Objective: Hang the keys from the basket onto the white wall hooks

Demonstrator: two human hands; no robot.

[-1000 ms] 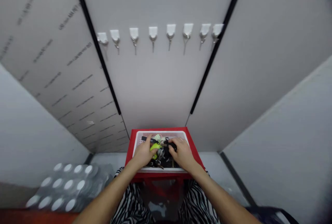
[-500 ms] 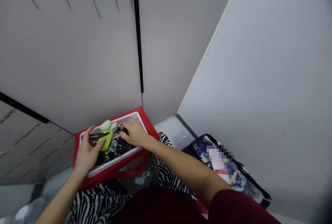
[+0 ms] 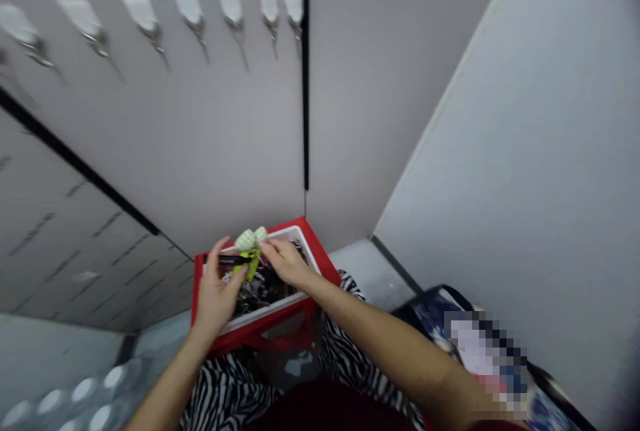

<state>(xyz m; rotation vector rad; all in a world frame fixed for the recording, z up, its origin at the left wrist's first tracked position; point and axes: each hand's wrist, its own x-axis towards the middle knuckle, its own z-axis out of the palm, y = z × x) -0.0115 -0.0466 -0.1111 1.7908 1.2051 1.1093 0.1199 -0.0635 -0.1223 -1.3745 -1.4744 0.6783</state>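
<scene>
My left hand [image 3: 216,298] is closed on a flat yellow-green tag [image 3: 241,272], thumb on its face. A black strap [image 3: 231,260] with small pale lettering lies across the tag, by the fingers of that hand. My right hand [image 3: 287,263] has its fingertips pinched at the tag's far end, where a small ring or clasp blurs; its grip is too small to make out. Just above sits a pale green checked bow [image 3: 247,239]. Below both hands, a white plastic basket [image 3: 273,316] holds a heap of dark and metallic trinkets [image 3: 265,288].
The basket rests in a red bag [image 3: 323,254] by my zebra-striped trouser legs [image 3: 230,384]. White wall hooks [image 3: 231,4] line the panel above. A blue patterned bag [image 3: 433,314] leans at the right wall. White-capped bottles [image 3: 84,389] stand lower left.
The view has tilted up and swung left, so more hooks and the bottles show. My right hand has come out of the trinkets to the tag, closer to my left hand.
</scene>
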